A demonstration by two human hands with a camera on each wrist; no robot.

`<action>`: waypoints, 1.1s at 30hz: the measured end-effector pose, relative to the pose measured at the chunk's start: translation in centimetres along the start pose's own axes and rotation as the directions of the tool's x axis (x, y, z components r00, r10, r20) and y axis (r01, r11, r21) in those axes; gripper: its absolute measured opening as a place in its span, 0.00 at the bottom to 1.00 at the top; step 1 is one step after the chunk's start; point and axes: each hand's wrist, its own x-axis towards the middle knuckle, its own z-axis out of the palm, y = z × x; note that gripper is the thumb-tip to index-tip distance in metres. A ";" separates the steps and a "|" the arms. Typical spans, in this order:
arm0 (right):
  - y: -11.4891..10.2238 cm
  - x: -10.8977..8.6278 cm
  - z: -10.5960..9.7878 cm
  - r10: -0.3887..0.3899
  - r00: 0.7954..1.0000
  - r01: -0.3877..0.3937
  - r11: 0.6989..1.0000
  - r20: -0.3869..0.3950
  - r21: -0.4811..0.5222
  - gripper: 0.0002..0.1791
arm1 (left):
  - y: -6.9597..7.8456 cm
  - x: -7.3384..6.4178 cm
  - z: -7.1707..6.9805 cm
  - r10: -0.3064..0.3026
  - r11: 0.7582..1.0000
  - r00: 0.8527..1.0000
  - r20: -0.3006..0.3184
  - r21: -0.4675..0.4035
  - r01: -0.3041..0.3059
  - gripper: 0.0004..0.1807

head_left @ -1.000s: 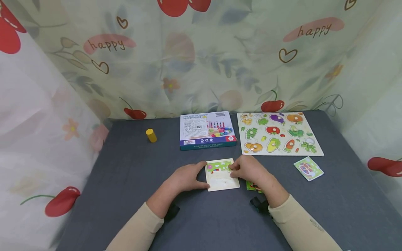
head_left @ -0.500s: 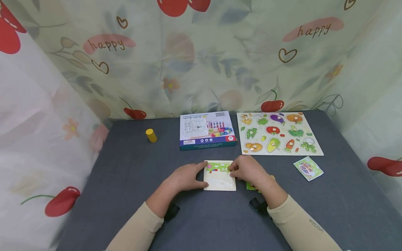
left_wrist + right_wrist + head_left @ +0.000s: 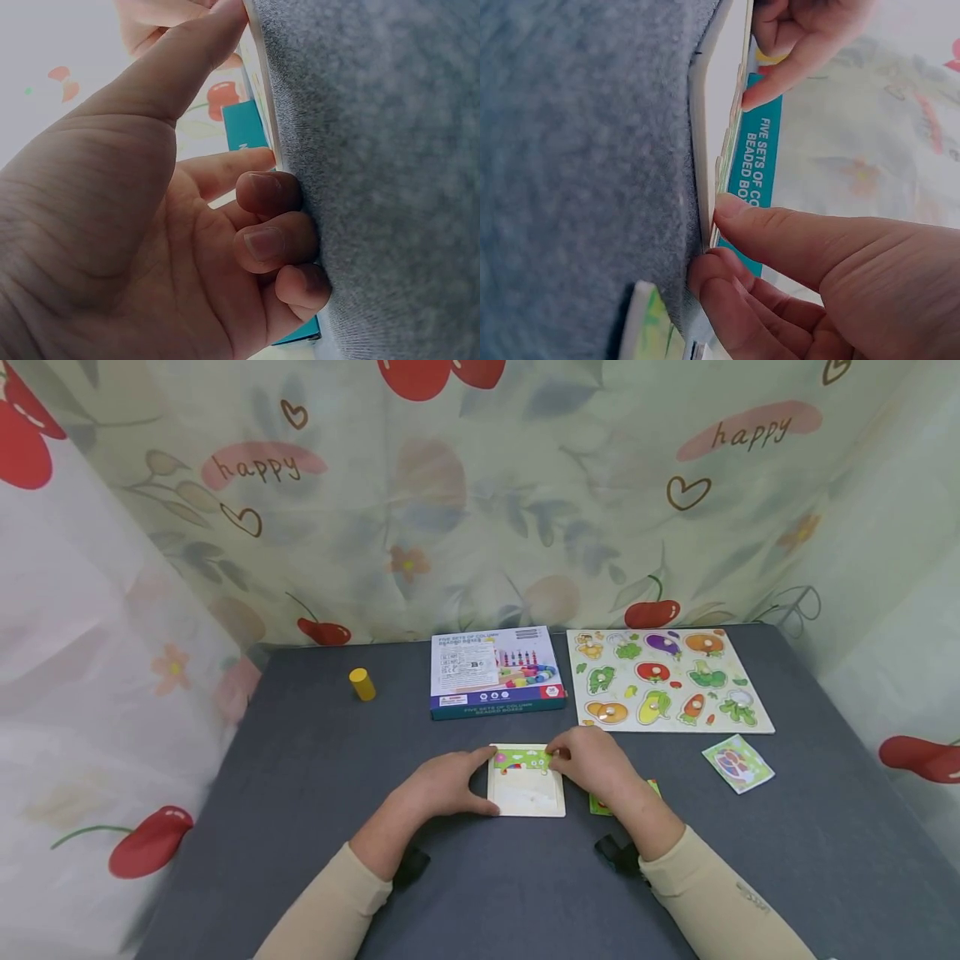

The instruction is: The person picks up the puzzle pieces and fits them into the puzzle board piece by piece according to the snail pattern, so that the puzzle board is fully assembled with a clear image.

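A small pale wooden puzzle board (image 3: pixel 527 795) lies on the dark cloth in front of me, a green picture strip (image 3: pixel 521 760) along its far side and bare wood nearer me. My left hand (image 3: pixel 441 787) holds its left edge, index finger at the far corner and thumb at the near one; the other fingers curl against the cloth in the left wrist view. At the far right corner, my right hand (image 3: pixel 598 766) pinches the board's edge, thumb on top at the strip's end. Green puzzle pieces (image 3: pixel 600 806) lie partly hidden under the right wrist.
Behind the board stand a bead-set box (image 3: pixel 495 672) and a vegetable peg puzzle (image 3: pixel 671 681). A yellow cylinder (image 3: pixel 362 685) is at the back left. Toward the right lies a square picture card (image 3: pixel 738 764). A printed curtain (image 3: pixel 480 510) closes off the back.
The puzzle board has shifted slightly left and turned straighter. My right hand has moved slightly at its far right corner; the left hand stays at the left edge.
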 end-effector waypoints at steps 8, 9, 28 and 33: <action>0.4 -0.6 -0.8 -0.031 0.999 0.029 0.996 0.024 0.084 0.14 | 0.3 0.2 0.5 -0.004 0.999 1.000 -0.010 0.043 0.004 0.57; 0.4 -0.8 -1.1 -0.031 0.999 0.028 0.995 0.025 0.093 0.15 | 0.4 0.2 0.6 -0.003 0.999 1.000 -0.011 0.050 0.003 0.57; -0.7 -3.2 -6.8 -0.070 0.996 0.080 0.980 -0.060 0.184 0.16 | 0.3 0.2 0.4 -0.002 0.998 0.999 -0.038 0.064 0.004 0.57; 0.4 -4.3 -7.3 -0.029 0.998 0.040 0.971 -0.050 0.234 0.18 | 0.3 0.2 0.6 -0.004 0.998 0.999 -0.037 0.060 0.006 0.57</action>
